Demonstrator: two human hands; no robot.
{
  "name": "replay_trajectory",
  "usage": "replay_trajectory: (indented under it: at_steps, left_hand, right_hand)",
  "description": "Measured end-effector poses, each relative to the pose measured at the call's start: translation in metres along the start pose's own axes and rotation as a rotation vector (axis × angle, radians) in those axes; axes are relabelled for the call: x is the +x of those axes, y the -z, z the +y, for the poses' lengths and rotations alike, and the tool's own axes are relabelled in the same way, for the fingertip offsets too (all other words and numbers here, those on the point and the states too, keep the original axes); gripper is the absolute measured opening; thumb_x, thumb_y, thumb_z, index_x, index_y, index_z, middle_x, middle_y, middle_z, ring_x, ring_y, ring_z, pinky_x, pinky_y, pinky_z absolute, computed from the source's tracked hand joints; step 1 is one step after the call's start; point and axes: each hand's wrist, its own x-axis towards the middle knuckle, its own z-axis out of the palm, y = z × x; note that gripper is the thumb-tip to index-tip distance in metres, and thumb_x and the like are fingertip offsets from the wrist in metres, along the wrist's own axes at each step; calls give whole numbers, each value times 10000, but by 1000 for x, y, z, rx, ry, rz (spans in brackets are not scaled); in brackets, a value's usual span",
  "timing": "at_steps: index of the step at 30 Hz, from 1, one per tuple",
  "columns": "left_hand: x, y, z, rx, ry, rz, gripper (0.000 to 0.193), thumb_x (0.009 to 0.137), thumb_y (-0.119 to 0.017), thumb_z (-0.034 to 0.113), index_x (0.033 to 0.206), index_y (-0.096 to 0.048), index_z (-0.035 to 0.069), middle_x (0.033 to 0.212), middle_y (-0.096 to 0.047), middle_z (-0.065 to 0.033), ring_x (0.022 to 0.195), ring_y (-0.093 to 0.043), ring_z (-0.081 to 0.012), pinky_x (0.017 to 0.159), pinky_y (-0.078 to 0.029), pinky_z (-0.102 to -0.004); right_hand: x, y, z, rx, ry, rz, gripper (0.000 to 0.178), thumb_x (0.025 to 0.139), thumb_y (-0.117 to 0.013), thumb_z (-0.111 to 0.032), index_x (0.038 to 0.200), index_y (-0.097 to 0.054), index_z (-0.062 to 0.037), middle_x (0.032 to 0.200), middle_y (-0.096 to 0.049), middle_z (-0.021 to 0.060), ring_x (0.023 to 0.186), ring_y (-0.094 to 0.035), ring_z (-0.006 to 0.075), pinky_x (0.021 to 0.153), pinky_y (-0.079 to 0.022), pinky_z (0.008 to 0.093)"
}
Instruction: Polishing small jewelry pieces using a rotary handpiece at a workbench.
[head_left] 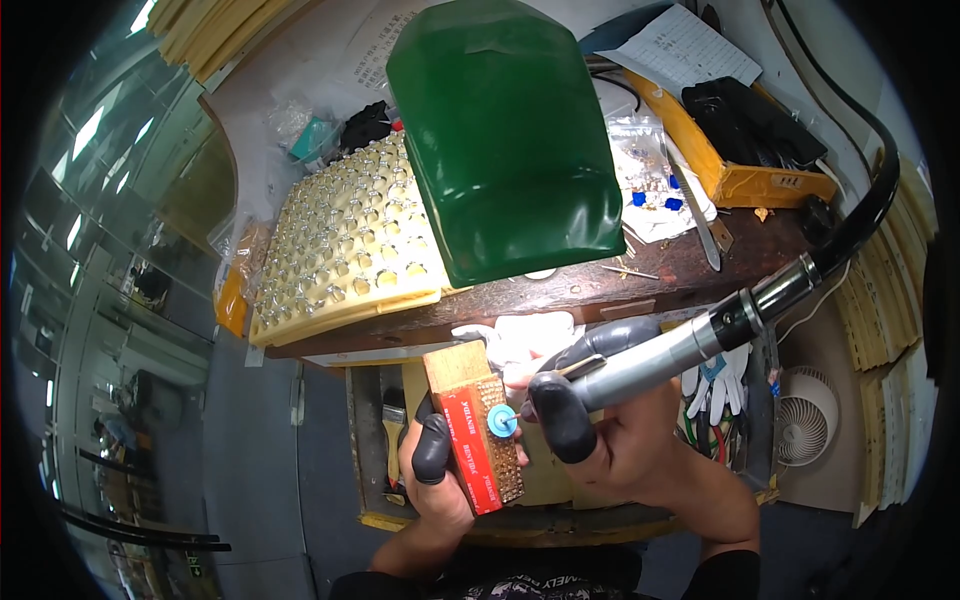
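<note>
My left hand (436, 478) is closed round a wooden block (456, 367) with a red printed band (466, 445) along it. Rows of small brassy pieces cover the block's right side. A black finger cot sheaths the left thumb. My right hand (640, 450), also with black finger cots, grips a silver rotary handpiece (650, 368) like a pen. At its tip is a small light-blue disc (501, 421), which lies over the small pieces. Whether the disc touches them, I cannot tell. The black flexible shaft (880, 190) runs up to the right.
A large green hood (510, 140) overhangs the bench. Left of it, a cream tray (440, 292) bears many shiny round pieces. Tweezers (697, 220) and an orange box (780, 185) lie right. Below are an open drawer (450, 522) with a brush (394, 440), white gloves (722, 385), and a fan (803, 415).
</note>
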Motion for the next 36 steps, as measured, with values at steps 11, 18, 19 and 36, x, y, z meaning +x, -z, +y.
replay_trajectory:
  at_steps: [11, 18, 19, 36]
  left_hand:
    - [1, 2, -1, 6, 4, -19, 619, 919, -477, 422, 1280, -434, -79, 987, -622, -221, 758, -657, -276, 672, -567, -374]
    - [2, 1, 0, -23, 14, -25, 607, 918, -471, 416, 1272, -442, -76, 985, -621, -220, 748, -652, -276, 674, -562, -378]
    - [2, 1, -1, -30, 17, -38, 604, 921, -466, 416, 1271, -444, -75, 985, -621, -219, 746, -650, -275, 674, -561, -377]
    - [1, 3, -2, -45, 26, -31, 591, 949, -394, 409, 1291, -447, -69, 994, -625, -220, 758, -645, -280, 685, -554, -378]
  right_hand:
    - [-1, 2, 2, -36, 33, 7, 222, 837, -692, -252, 769, -668, -43, 711, -634, 73, 652, -618, 251, 590, -480, 372]
    - [2, 2, 0, -12, 19, -13, 217, 839, -684, -255, 795, -674, -43, 752, -646, 77, 673, -628, 251, 590, -483, 371]
    - [1, 2, 1, -12, 19, -13, 217, 839, -684, -255, 795, -674, -43, 752, -646, 77, 673, -628, 251, 590, -483, 371]
    - [0, 1, 0, -28, 7, 20, 223, 849, -684, -243, 772, -665, -34, 707, -634, 73, 654, -624, 245, 589, -491, 366]
